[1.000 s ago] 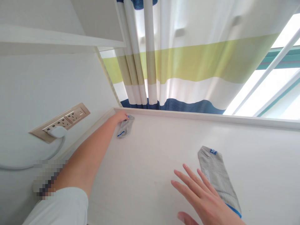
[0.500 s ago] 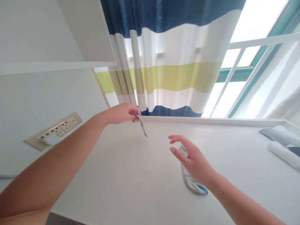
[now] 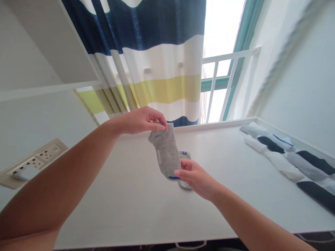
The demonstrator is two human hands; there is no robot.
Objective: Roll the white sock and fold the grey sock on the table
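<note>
The right hand [image 3: 196, 177] now joins the left hand [image 3: 142, 120]; both grips pinch the gray sock [image 3: 167, 151], so it spreads between them above the tabletop [image 3: 125, 205], partly hiding another sock [image 3: 185, 153].

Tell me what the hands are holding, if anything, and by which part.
A gray sock: the left hand pinches its upper end, and the right hand grips its lower edge beside the blue stripe.
</note>
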